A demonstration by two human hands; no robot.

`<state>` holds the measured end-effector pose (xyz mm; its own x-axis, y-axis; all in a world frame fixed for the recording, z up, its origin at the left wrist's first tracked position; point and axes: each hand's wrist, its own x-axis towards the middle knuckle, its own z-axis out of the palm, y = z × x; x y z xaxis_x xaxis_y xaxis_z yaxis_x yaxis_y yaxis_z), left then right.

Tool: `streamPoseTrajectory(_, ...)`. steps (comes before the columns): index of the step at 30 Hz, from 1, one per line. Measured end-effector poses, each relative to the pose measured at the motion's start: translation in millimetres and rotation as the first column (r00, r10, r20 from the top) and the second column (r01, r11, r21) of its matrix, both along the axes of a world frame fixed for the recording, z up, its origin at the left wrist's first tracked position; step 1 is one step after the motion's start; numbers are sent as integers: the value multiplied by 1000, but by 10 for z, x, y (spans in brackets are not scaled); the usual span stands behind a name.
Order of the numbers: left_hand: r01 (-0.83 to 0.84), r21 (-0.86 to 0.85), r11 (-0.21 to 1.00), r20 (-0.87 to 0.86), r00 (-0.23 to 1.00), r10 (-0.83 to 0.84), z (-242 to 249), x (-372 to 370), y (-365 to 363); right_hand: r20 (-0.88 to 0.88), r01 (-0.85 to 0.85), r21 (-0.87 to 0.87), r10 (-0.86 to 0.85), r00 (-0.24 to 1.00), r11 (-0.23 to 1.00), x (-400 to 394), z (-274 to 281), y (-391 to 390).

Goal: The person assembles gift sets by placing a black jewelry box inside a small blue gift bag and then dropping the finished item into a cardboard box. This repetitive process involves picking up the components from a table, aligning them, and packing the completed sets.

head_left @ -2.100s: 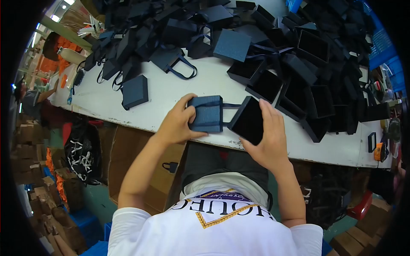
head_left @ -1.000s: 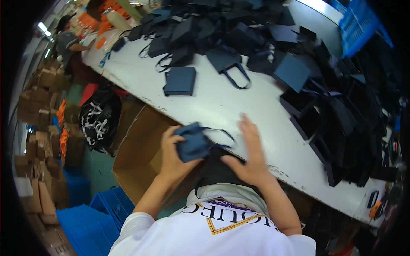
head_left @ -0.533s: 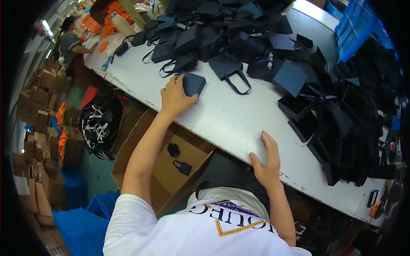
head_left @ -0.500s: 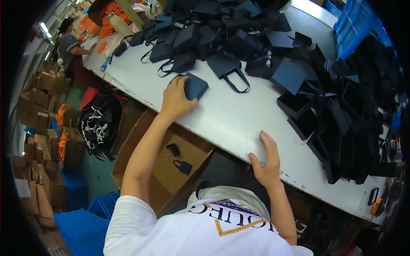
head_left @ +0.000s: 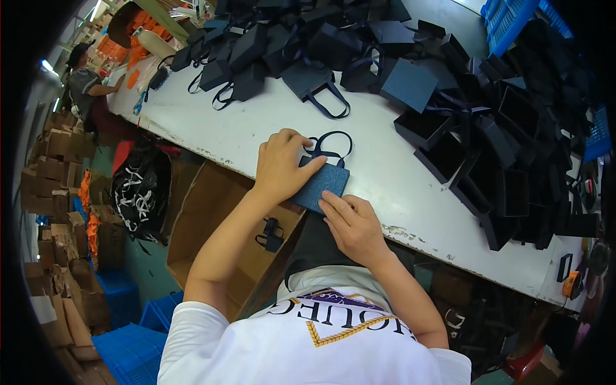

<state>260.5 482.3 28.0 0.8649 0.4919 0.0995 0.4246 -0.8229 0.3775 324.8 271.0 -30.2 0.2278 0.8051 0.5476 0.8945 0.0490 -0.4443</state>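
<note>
Centre of frame, at the white table's (head_left: pixel 378 167) near edge: navy ribbon-handled box (head_left: pixel 319 184) | left hand (head_left: pixel 281 168) holds its upper left side | right hand's (head_left: pixel 357 229) fingers, together, touch its lower right; pinch unclear | risk: loosened fingers could drop it off the edge

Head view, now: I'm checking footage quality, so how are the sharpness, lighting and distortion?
Head view, centre: left hand, right hand and box look fairly crisp; head view, right: piled boxes look nearly black, detail mostly lost; head view, upper left: a light glares white; head view, borders: rounded black corners suggest wide-lens distortion.
</note>
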Motion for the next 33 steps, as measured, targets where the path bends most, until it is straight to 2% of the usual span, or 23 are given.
streamPoseTrajectory(1, 7, 93, 996, 30, 1000, -10, -93, 43, 1, -7, 3, 5, -3, 1000, 1000, -4, -2, -3)
streamPoseTrajectory(4, -61, -256, 965, -170, 985, 17, -62, 199, 53, -20, 4, 12, -4, 1000, 1000, -5, -8, -3)
streamPoseTrajectory(5, -4, -367, 930, 21, 1000, 13, -99, 200, 43, -22, 7, 21, -7, 1000, 1000, -14, 0, 4)
streamPoseTrajectory(7, 176, -545, 820, 391, 918, 63, -193, 128, -30, -19, 23, 29, -23, 1000, 999, -20, 18, 5)
streamPoseTrajectory(10, 234, -379, 895, 405, 912, -67, 50, -216, -242, -10, 41, 16, -40, 999, 999, -37, -7, 1)
streamPoseTrajectory(11, 173, -223, 959, 351, 932, -86, 64, -322, -364, -33, 39, 30, -38, 999, 999, -39, 16, 3)
streamPoseTrajectory(13, 64, 50, 997, 228, 971, -74, -67, -505, -553, -141, 14, 49, -7, 990, 999, -14, 38, -10)
streamPoseTrajectory(14, 29, -22, 999, 202, 979, -24, -200, -570, -611, -196, 4, 58, 8, 981, 998, -1, 51, -31)
streamPoseTrajectory(16, -96, -235, 967, 123, 984, 128, -166, -549, -742, -184, 35, 136, -9, 983, 990, 249, 133, -106)
streamPoseTrajectory(18, -130, -211, 969, 99, 983, 153, -200, -486, -801, -77, 277, 133, -269, 960, 952, 680, 261, -118)
streamPoseTrajectory(20, -131, -152, 980, 109, 983, 148, -189, -418, -794, 184, 507, 43, -506, 843, 861, 1019, 719, -63)
streamPoseTrajectory(22, -97, -71, 993, 126, 986, 105, -166, -400, -793, 356, 567, -52, -515, 780, 822, 1382, 612, -56)
streamPoseTrajectory(25, -52, 85, 995, 110, 993, 42, -153, -426, -778, 409, 526, -162, -428, 806, 835, 1580, 605, -141)
streamPoseTrajectory(28, 19, -25, 1000, 137, 990, -15, -217, -507, -675, 201, 387, -208, -348, 916, 898, 1273, 968, -418)
streamPoseTrajectory(30, 73, -120, 990, 141, 988, -56, -185, -576, -529, -39, 230, -236, -245, 969, 944, 988, 1065, -578)
streamPoseTrajectory(33, 172, -250, 953, 122, 982, -146, -126, -702, -309, -271, 88, -237, -153, 950, 968, 676, 687, -647)
